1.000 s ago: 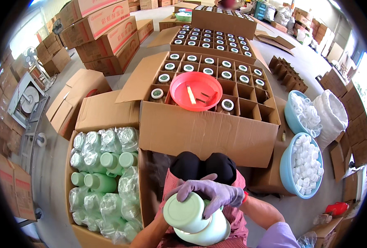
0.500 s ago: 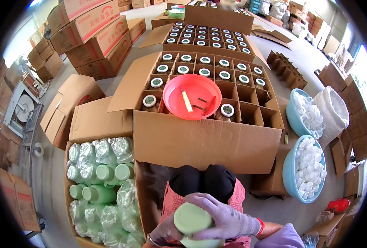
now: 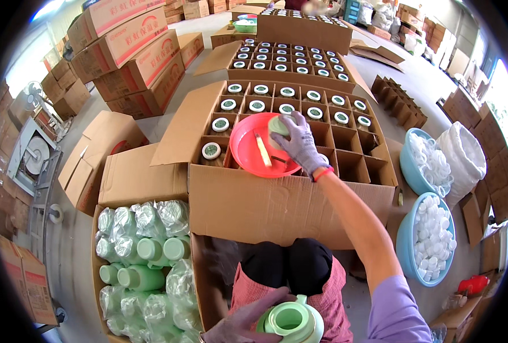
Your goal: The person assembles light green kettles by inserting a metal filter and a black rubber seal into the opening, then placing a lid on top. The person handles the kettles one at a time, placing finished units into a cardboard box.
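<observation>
On the grey floor (image 3: pixel 75 251) of a cluttered workshop, a seated person works among cardboard cartons. The pale green jug (image 3: pixel 312 324) is upright at the lap, its mouth uncovered and facing up, in front of a pink checked garment (image 3: pixel 335 288). The gloved left hand (image 3: pixel 243 321) grasps the jug from its left side. The gloved right hand (image 3: pixel 301 142), arm stretched forward, has its fingers closed around a pale green cup-shaped lid (image 3: pixel 277 127) over the right part of a red basin (image 3: pixel 243 128); whether lid and basin touch cannot be told. Inside the basin lie a knife with a yellow handle (image 3: pixel 263 151) and a dark metal tool, partly hidden. The basin rests on a divided carton (image 3: pixel 277 200), whose cells hold items with round white-rimmed tops (image 3: pixel 220 124); several cells at the right stand vacant. Left of the lap, an open carton (image 3: pixel 145 176) holds green jugs, most in clear plastic. To the right, one blue basin (image 3: pixel 405 246) holds small white caps (image 3: pixel 431 243), another holds white rings (image 3: pixel 427 160), beside a white sack (image 3: pixel 463 154). Closed cartons (image 3: pixel 134 54) are stacked at the far left.
</observation>
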### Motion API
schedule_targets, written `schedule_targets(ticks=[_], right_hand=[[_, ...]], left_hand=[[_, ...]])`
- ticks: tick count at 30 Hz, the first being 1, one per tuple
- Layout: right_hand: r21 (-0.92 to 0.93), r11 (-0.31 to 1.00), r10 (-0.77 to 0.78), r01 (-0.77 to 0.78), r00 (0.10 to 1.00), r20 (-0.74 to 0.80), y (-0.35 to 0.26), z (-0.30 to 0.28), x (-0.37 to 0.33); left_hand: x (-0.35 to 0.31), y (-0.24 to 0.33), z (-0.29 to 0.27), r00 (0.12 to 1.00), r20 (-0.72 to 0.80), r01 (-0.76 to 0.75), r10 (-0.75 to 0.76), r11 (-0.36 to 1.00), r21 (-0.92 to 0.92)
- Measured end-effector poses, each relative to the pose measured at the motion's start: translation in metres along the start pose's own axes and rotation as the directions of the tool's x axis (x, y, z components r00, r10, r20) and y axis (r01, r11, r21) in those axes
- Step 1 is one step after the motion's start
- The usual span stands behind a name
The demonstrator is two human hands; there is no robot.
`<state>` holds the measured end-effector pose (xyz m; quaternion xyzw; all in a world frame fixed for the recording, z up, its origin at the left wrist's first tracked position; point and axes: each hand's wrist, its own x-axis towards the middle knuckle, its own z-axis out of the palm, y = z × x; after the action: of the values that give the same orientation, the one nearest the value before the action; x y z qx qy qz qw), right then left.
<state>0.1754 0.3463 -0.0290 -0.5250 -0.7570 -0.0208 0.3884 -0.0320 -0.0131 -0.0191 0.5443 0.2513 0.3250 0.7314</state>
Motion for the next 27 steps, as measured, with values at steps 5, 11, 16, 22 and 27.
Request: schedule_targets(ticks=[5,11,16,22,27], right_hand=[[-0.351,0.878,-0.218,0.325,0.925,0.311,-0.015,0.031,0.014],[-0.394,0.919,0.235,0.005,0.797,0.557,-0.025,0.077,0.014],[0.159,0.949,0.163,-0.271,0.858,0.487,-0.032,0.023,0.017],[0.666,0.603,0.035,-0.439,0.849,0.528,-0.113,-0.144,-0.097],[0.467,0.868,-0.376,0.167,0.836,0.4,-0.133,-0.208,-0.17]], left_hand=[[0.006,-0.01,0.009,0.99,-0.099,0.097,-0.096,0.995,0.001],[0.015,0.022,0.001,0.99,-0.051,0.138,-0.132,0.983,0.125],[-0.013,0.112,-0.018,0.969,-0.246,0.039,-0.002,0.989,0.144],[-0.03,0.141,-0.019,0.73,-0.405,0.21,0.551,0.383,0.9],[0.011,0.103,0.002,0.717,-0.233,0.343,0.657,-0.042,0.939]])
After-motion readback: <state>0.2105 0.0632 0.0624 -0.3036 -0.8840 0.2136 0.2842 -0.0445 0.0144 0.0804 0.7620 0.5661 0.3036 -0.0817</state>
